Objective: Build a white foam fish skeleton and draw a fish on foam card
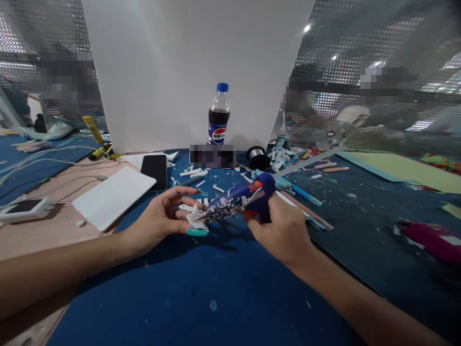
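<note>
My right hand is wrapped round the handle of a blue hot glue gun, which points left and is crusted with white and dark flecks. A long translucent glue stick sticks out of its back end. Between the thumb and fingers of my left hand is a small white curved piece, whose exact kind I cannot make out. The gun's metal nozzle meets or nearly meets this piece. Both hands are above the blue mat.
A cola bottle stands at the back before a white board. Nearby are a wire spool, a black phone, white paper and scattered white scraps. A magenta object lies right; cables run left.
</note>
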Tool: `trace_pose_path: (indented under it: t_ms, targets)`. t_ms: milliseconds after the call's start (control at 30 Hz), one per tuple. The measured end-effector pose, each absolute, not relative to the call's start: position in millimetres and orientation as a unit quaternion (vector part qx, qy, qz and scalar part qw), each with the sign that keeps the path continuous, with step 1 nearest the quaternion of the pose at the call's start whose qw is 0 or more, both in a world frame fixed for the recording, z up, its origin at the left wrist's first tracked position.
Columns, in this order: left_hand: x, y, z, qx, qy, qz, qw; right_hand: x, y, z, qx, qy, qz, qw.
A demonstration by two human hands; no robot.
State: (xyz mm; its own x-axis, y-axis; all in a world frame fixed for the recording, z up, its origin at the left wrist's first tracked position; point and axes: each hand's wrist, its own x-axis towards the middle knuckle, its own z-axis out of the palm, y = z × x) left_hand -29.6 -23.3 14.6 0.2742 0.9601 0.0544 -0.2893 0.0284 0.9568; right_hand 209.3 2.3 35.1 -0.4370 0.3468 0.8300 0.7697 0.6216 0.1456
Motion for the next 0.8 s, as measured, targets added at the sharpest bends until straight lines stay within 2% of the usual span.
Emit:
trace_pose_path:
  t_ms: [800]
  targets:
    - [-30.0,-21.0,13.9,0.483,0.353,0.501,0.625,211.8,5.1,36.0,-0.329,-0.808,-0.274,0.403]
